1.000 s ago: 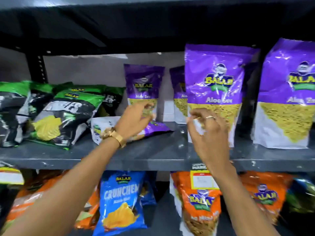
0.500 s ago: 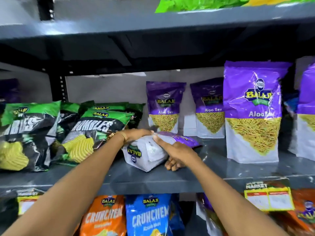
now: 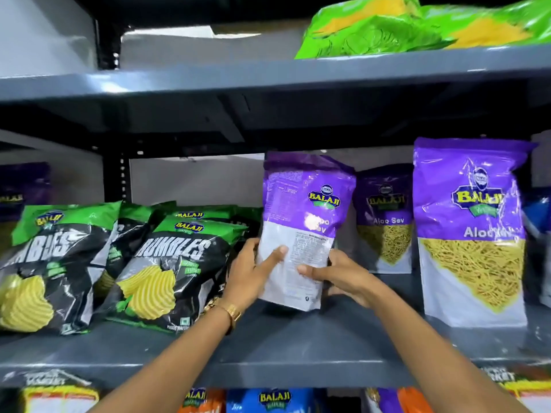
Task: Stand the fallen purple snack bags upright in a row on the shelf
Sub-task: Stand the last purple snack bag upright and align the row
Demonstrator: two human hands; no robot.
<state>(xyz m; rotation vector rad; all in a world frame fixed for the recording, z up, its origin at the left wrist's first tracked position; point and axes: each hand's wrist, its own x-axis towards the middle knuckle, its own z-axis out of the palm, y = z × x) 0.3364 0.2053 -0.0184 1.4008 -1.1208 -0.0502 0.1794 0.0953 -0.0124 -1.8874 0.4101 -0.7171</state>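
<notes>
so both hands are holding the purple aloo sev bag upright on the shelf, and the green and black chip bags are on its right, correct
Not quite. The head view shows the left hand and right hand gripping the purple Aloo Sev bag upright over the shelf, but the green and black chip bags lie on its left. On its right stand more purple bags.

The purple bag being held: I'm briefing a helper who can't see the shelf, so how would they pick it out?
On the grey middle shelf, look between the green-and-black chip bags and the tall purple Aloo Sev bag. The held purple bag is upright, gripped low by the left hand and right hand. Unlike its neighbours, its printed white back faces out.
</notes>
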